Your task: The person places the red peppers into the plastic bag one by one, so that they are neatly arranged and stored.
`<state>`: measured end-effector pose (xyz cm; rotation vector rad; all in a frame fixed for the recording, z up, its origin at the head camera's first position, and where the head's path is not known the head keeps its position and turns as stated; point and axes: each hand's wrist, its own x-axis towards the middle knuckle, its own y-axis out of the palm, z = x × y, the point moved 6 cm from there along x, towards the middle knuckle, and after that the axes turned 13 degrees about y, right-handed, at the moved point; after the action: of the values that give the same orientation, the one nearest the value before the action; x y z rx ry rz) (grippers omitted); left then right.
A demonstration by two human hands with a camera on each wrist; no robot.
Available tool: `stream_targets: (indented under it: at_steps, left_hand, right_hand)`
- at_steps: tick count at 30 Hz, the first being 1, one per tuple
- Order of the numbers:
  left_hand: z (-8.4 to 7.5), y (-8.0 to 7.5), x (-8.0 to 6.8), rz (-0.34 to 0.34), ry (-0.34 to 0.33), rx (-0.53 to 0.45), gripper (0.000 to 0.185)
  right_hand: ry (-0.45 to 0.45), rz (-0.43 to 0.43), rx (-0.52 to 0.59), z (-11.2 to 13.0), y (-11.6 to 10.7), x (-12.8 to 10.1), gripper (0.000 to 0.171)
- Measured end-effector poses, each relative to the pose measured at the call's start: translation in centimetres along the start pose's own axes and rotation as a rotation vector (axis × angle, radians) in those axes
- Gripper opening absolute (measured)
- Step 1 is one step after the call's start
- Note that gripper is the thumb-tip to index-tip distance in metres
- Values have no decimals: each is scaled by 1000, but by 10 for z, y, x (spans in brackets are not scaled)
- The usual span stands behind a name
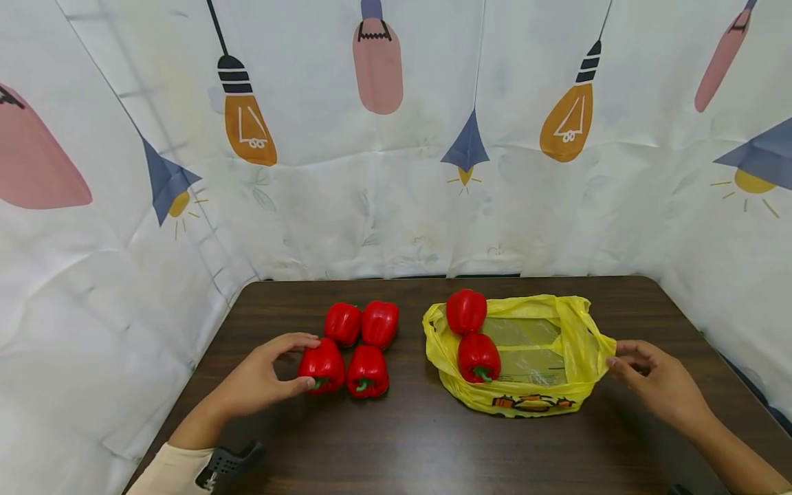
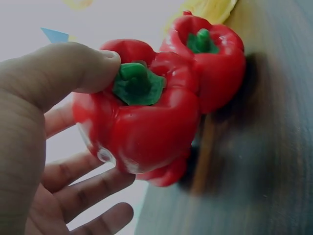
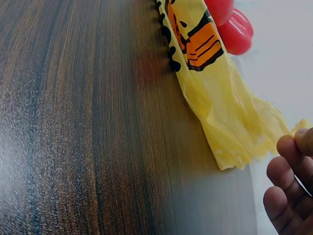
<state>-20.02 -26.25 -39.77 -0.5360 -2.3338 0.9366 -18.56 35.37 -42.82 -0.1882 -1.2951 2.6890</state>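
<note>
Right hand [image 3: 292, 185] pinches yellow printed plastic bag [image 3: 215, 100] on dark wood-grain table [image 3: 93, 122]; glossy red peppers [image 3: 238, 33] show beyond.

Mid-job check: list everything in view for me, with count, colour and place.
Glossy, lobed bell peppers: four, red, clustered left of the bag; the front-left one is in the left hand.
Bagged peppers: two, red, at the left end of the bag's opening, one behind the other.
Thin, crinkled plastic bag: one, yellow with an orange-and-black print, open on the table's right half.
Wood-grain table: one, dark brown, under it all.
Printed fabric backdrop: white with pink, orange and blue lamp motifs, behind the table.
Wristband: one, black, left wrist.
Sleeve: cream, left arm.
Left hand: one, bare, gripping a pepper.
Right hand: one, bare, pinching the bag's right edge.
</note>
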Motion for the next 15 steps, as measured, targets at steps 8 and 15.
stream_targets:
  at_steps: [8,15]
  left_hand:
    - [-17,-3,10,-22,65,39,55]
    - [-33,-1,23,-36,114,17,56]
  right_hand:
    - [-10,4,5,1,-1,0,50]
    - [-7,12,-3,3,-1,-1,52]
